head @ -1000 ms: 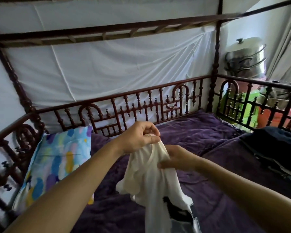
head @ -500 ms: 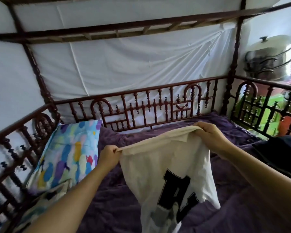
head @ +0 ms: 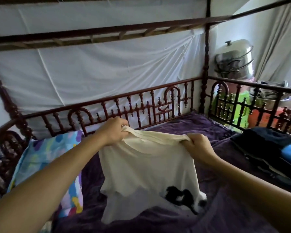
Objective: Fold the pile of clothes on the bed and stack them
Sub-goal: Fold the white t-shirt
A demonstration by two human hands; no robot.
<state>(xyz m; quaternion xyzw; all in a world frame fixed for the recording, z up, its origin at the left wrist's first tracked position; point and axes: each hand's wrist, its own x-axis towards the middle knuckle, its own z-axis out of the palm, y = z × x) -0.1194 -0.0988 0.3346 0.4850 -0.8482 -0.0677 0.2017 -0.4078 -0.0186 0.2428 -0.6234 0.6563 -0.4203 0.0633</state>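
My left hand [head: 115, 131] and right hand [head: 197, 145] pinch the white shirt's [head: 148, 167] top edge; it hangs at twelve o'clock over the bed [head: 183, 130]. Light, limp cloth, best gripped at the shoulders.

Open purple bedspread [head: 183, 126] centre-top & bottom right of frame. Blocked: shirt [head: 146, 165] hanging mid-frame, pillow [head: 45, 155] lower left, dark clothes pile [head: 265, 143] at right edge, wooden railing [head: 152, 108] across back & right side.
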